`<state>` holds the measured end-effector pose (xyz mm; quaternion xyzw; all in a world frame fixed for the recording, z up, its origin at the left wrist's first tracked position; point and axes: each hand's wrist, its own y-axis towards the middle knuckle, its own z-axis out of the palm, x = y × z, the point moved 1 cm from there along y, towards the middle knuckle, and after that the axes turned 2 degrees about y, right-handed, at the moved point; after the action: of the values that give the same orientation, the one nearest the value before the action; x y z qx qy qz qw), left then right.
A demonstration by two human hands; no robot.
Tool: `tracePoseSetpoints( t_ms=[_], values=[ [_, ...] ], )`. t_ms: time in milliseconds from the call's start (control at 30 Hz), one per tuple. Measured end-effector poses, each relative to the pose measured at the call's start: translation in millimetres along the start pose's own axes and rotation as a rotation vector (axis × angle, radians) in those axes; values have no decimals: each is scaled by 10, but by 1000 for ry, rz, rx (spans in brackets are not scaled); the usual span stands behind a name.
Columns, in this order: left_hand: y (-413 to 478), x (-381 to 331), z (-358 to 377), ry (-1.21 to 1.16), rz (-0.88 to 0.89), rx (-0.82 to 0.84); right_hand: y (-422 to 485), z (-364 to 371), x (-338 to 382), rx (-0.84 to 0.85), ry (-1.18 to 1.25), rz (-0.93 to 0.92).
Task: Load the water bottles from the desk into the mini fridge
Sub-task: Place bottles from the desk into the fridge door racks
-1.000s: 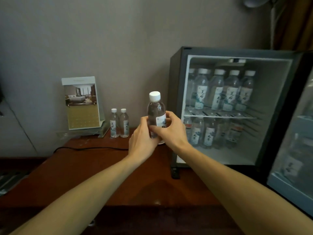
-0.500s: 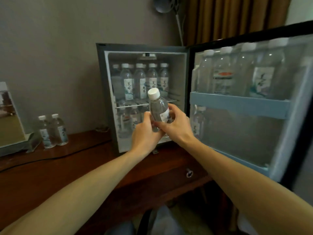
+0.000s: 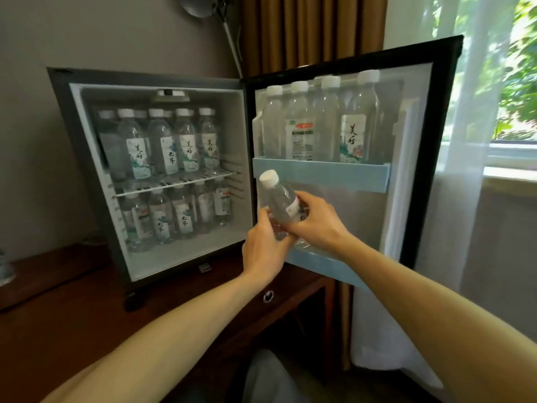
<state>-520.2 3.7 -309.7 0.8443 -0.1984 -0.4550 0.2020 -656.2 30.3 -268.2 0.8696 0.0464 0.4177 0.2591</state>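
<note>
Held bottle: the clear water bottle [image 3: 280,203] is tilting with its white cap [image 3: 268,178] leaning toward the mini fridge [image 3: 58,117] cabinet. It is hanging in front of the fridge's open door [image 3: 441,141], below the upper door shelf [image 3: 319,173] and just above the lower door shelf [image 3: 325,264].
Left hand: the left hand [image 3: 263,248] is wrapping its fingers round the bottle's lower end, on the side nearer the fridge cabinet.
Right hand: the right hand [image 3: 315,222] is gripping the bottle's labelled middle from the fridge door side, with fingers curling over it.
Fridge interior: rows of bottles are standing upright on the fridge's wire shelf [image 3: 174,184] and on the fridge floor beneath it.
Fridge door: four capped bottles [image 3: 299,126] are standing upright in the upper door shelf.
Bench: the dark wooden bench [image 3: 72,315] is carrying the fridge, and both forearms are reaching over its front edge toward the fridge door.
Behind the fridge: brown curtains [image 3: 305,30] are hanging above the fridge door.
</note>
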Motion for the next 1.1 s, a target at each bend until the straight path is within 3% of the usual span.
tracePoseSetpoints(
  t_ms=[300,667,1000,1100],
  values=[
    [-57,129,417,66,-92,2,64,-53,-294,123,-191,251],
    [94,259,442,115,-6,-73,141,225,-414,-63,-7,366],
    [83,361,466,18,-59,-64,110,159,-286,-26,-480,362],
    [54,390,353,-56,-55,-59,11,140,-155,-116,-648,294]
  ],
)
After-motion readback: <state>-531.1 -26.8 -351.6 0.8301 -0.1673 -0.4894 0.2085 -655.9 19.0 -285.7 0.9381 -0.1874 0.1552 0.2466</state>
